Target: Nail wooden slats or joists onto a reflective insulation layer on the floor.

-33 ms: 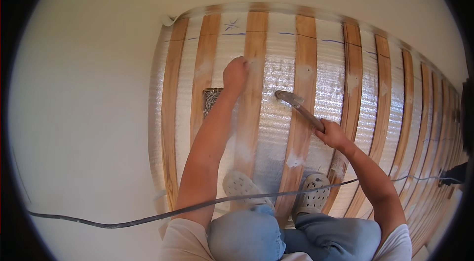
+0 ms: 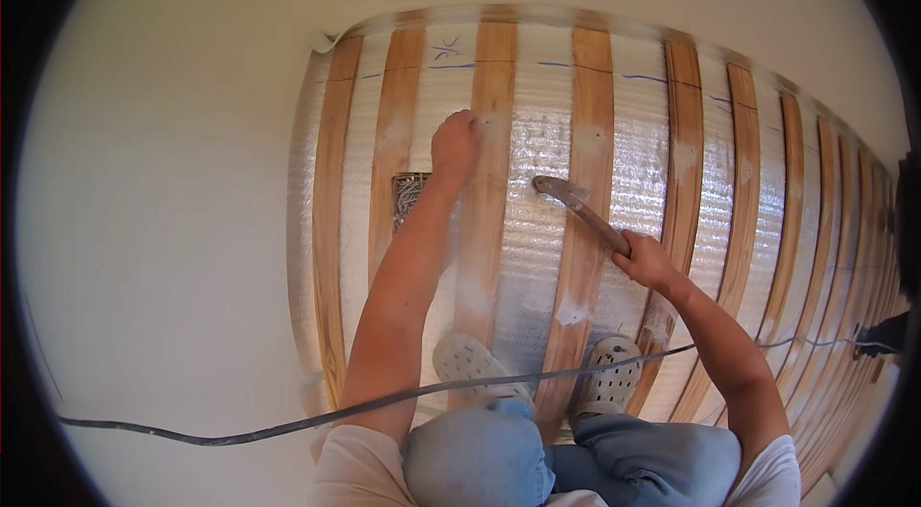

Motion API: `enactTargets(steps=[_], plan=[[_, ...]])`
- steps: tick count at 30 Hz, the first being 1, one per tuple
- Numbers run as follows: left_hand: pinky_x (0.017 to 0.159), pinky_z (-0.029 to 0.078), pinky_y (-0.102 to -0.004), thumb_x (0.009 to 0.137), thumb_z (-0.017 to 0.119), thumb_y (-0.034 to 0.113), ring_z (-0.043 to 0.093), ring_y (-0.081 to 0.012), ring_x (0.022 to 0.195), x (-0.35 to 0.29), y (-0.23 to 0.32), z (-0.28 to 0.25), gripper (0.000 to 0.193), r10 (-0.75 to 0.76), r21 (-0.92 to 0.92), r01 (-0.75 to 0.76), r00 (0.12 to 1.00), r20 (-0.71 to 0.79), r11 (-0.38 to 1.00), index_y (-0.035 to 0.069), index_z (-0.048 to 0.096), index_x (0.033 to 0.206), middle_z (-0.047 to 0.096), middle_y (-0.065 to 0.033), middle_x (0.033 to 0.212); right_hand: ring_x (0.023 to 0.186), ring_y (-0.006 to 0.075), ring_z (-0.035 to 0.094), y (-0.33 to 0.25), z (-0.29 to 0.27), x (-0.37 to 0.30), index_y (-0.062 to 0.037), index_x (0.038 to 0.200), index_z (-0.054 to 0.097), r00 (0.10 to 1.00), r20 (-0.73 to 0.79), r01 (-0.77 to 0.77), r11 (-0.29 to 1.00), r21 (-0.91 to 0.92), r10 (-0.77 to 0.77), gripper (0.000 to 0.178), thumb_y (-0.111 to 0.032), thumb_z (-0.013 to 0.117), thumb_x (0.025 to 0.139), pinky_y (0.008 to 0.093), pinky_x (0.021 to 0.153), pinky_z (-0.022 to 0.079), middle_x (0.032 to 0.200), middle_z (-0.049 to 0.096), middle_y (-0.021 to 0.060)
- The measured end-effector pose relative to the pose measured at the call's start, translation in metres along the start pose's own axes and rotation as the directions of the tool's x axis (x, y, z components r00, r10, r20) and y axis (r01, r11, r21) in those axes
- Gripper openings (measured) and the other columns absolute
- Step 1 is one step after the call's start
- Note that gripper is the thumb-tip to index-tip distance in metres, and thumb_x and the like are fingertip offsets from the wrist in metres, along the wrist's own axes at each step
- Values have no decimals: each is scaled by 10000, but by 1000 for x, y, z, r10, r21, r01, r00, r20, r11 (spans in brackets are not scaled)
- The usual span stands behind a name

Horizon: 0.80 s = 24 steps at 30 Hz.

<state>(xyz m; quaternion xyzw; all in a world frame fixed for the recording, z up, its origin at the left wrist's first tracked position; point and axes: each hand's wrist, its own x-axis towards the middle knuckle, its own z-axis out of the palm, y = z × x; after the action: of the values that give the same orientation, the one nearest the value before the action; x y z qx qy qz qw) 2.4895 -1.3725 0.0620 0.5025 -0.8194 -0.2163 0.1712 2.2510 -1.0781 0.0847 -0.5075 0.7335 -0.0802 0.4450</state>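
My right hand [image 2: 645, 259] is wrapped round the handle of a hammer [image 2: 593, 219], whose head hangs over the silvery sheeting between two wooden battens. Fingers closed, my left hand [image 2: 455, 144] is at the left edge of a batten [image 2: 494, 75]. What it pinches, if anything, is too small to make out. Just beside the fingertips a small pale mark with a dark spot shows on that batten. Below my left hand lies an open box of nails [image 2: 408, 192], partly hidden by my left forearm.
Long battens [image 2: 684, 94] run in rows over reflective foam sheeting [image 2: 539, 138]. A dark cable [image 2: 288, 429] crosses in front of my knees and over my left arm's line. My clogs [image 2: 610, 375] rest among the battens. A pale wall [image 2: 163, 219] rises at left; a dark object [image 2: 883, 336] sits far right.
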Motion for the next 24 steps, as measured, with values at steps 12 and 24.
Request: enactTargets(steps=[12, 24], plan=[[730, 504, -437, 766, 541, 39, 623, -343, 804, 14, 9, 5, 79, 415, 315, -451, 893, 176, 835, 7, 610, 786, 621, -179, 818, 785, 410, 628, 3, -1, 0, -22, 989, 606, 994, -63, 86, 996, 29, -84, 320, -291, 645, 821, 460, 718, 488, 812, 638, 231], [744, 505, -463, 819, 489, 39, 625, -388, 844, 17, 1, -1, 136, 252, 177, -289, 946, 203, 941, -5, 609, 867, 620, -212, 867, 624, 257, 618, -12, -1, -4, 3, 944, 612, 998, -27, 56, 993, 103, -54, 377, -364, 638, 865, 388, 624, 487, 703, 622, 157]])
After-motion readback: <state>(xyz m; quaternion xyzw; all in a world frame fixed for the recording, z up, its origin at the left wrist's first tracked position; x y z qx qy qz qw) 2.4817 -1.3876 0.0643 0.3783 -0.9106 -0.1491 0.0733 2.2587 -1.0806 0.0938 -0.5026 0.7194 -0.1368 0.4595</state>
